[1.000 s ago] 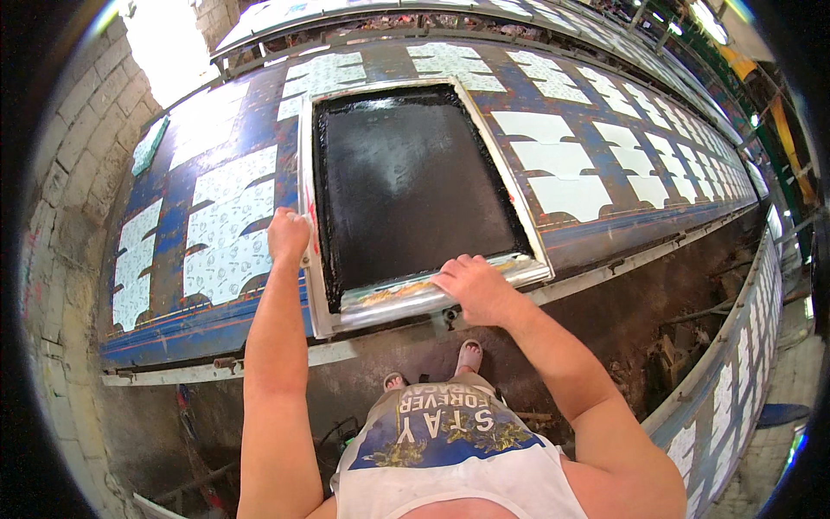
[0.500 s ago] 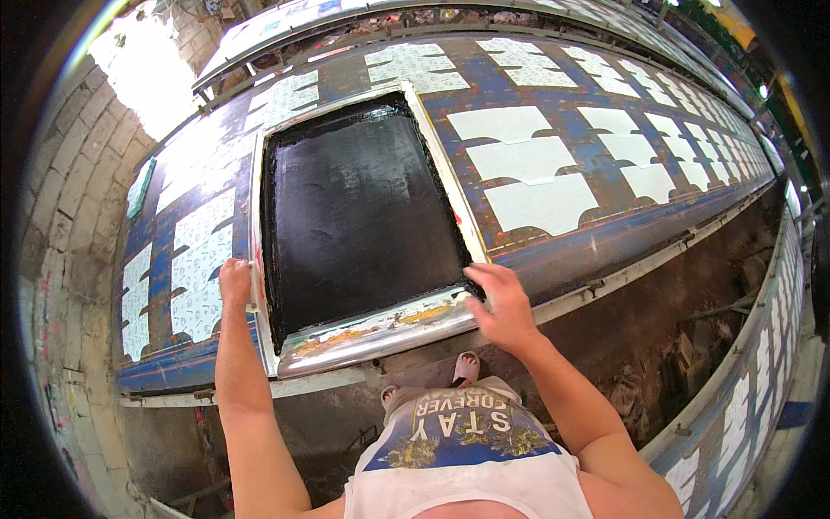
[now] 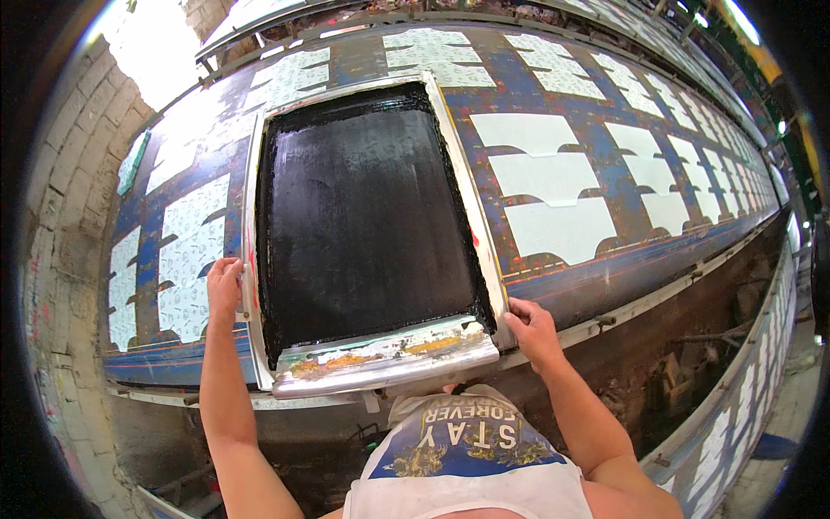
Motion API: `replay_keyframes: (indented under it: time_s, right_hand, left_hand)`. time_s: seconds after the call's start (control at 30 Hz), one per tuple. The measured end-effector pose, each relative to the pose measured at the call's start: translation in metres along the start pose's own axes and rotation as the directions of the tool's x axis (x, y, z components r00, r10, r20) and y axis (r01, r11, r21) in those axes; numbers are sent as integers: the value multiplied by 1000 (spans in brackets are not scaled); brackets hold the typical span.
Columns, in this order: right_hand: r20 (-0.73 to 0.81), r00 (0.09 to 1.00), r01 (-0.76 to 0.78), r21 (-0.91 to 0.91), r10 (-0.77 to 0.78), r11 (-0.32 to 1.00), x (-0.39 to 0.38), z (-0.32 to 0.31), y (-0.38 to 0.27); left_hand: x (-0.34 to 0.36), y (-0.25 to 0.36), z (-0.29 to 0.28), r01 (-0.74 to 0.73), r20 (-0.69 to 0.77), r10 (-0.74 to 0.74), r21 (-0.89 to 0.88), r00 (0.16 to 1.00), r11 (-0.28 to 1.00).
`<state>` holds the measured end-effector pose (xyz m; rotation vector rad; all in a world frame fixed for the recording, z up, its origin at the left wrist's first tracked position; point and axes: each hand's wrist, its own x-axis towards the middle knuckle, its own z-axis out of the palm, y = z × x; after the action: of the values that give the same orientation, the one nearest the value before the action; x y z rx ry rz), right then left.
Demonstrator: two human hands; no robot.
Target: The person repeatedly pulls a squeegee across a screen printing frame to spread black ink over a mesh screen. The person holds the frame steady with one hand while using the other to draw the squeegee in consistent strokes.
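Observation:
A large screen-printing frame point(image 3: 467, 182) with pale, stained sides lies on the long table in front of me. Glossy black ink point(image 3: 367, 216) covers its mesh, thicker along the borders. At its near end runs a wide metal strip point(image 3: 389, 359) smeared with white, orange and green paint. My left hand point(image 3: 225, 284) is closed at the frame's left edge, its fingers curled by the rim. Across from it, my right hand point(image 3: 531, 333) grips the right edge close to the near corner, thumb and fingers together. Whatever lies beneath the frame is hidden.
Rows of white cut fabric pieces point(image 3: 549, 186) lie on the blue-and-brown stained table point(image 3: 605, 290). Pieces left of the frame point(image 3: 194, 259) carry small printed figures. A metal rail point(image 3: 605, 320) follows the table's near edge. A block wall point(image 3: 73, 199) stands left; another table runs along the right.
My right hand has moved from the frame's near right inner corner to its outer right edge and closed there. My left hand stays at the left edge. The view has shifted slightly.

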<state>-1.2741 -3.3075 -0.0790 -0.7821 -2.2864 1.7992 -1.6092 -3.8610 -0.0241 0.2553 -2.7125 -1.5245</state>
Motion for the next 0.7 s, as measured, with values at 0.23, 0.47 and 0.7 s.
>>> replay_keyframes:
  time_s: [0.23, 0.47, 0.7]
  right_hand:
    - [-91, 987, -125, 52, 129, 991, -4, 9, -16]
    - [-67, 986, -133, 244, 153, 961, -17, -8, -59]
    - [-169, 985, 68, 244, -27, 967, 3, -47, -64]
  left_hand:
    - [5, -16, -1, -52, 31, 57, -125, 998, 991]
    - [4, -9, -7, 29, 43, -23, -126, 999, 992]
    - [-12, 44, 14, 80, 54, -69, -254, 996, 964]
